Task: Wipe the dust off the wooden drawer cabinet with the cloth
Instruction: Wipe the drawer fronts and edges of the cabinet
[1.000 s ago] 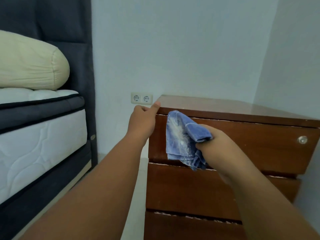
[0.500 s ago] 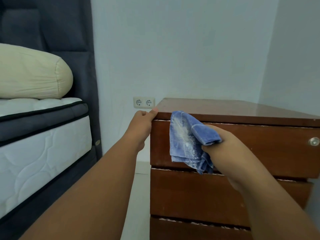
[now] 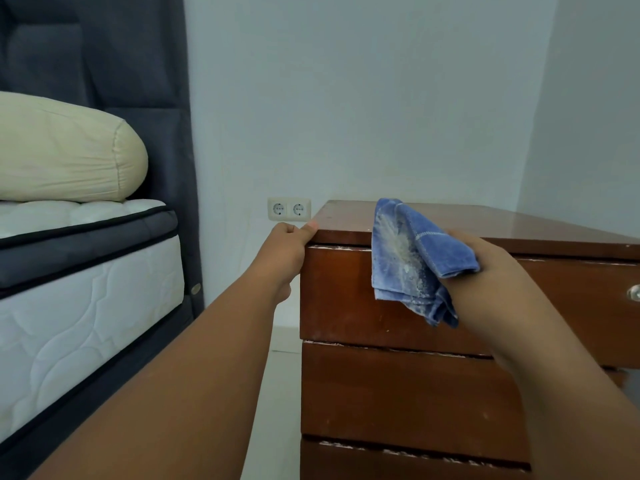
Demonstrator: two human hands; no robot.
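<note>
Fingers of the right hand (image 3: 491,271) curl round one end of a bunched blue cloth (image 3: 405,258); the fingertips are hidden under the fabric. The cloth hangs in front of the top drawer (image 3: 339,299) of the wooden drawer cabinet (image 3: 398,386), and its upper fold rises past the front edge of the cabinet top (image 3: 485,223). Whether it touches the wood cannot be told. Pale dust streaks its face.

The left hand (image 3: 287,251) holds the cabinet's front left corner, thumb pressed on the top edge and the other fingers curled, partly out of sight beside the cabinet.

Three drawers show, all closed, so their contents are unseen. The right forearm covers part of the fronts, and the lowest drawer is cut off by the frame. A metal knob (image 3: 635,292) is clipped at the right edge.

Left of the cabinet a double wall socket (image 3: 289,209) sits on the white wall. Farther left are a quilted mattress (image 3: 86,306), a cream pillow (image 3: 62,154) and a dark grey headboard (image 3: 104,64).
</note>
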